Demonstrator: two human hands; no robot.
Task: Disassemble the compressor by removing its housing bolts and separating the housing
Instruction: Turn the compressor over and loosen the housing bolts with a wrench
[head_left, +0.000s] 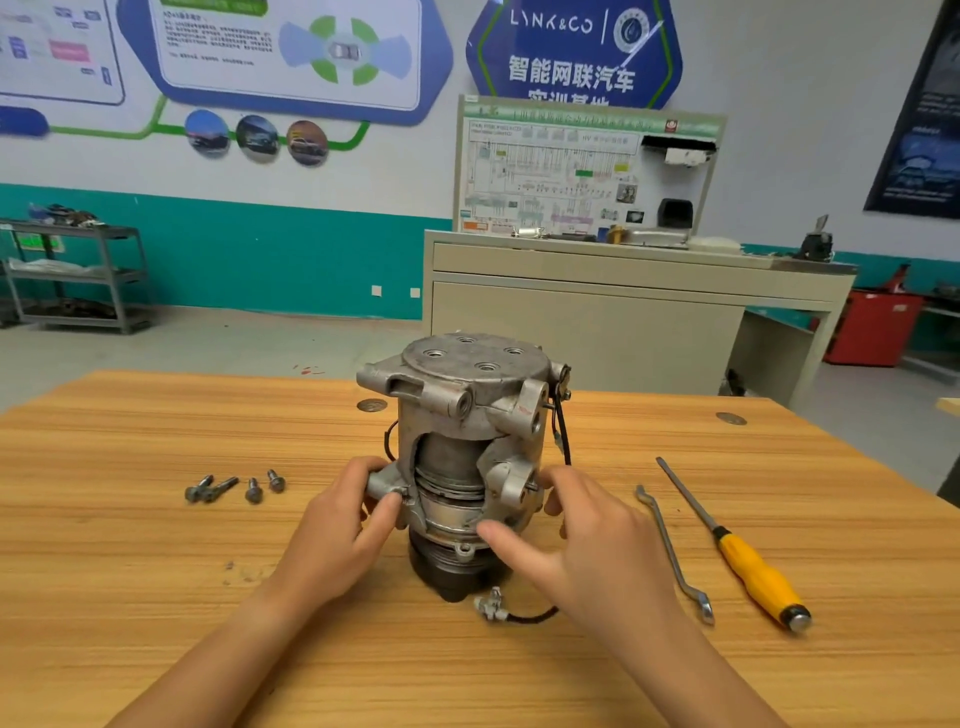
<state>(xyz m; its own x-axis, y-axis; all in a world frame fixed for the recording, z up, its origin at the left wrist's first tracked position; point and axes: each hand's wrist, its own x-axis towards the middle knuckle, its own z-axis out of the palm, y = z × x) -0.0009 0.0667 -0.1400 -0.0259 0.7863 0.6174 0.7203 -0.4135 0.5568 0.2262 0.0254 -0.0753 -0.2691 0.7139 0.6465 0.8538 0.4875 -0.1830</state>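
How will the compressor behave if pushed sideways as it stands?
Probably heavy: the compressor looks like thick cast metal. Possibly tippy: it stands upright on its narrower dark pulley end. Its loose wire would likely flop and trail.

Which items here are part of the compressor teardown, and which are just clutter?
Job:
compressor, gripped by left hand and right hand
four loose bolts
wrench
screwdriver

Lying about:
shelf cart
cabinet
red box
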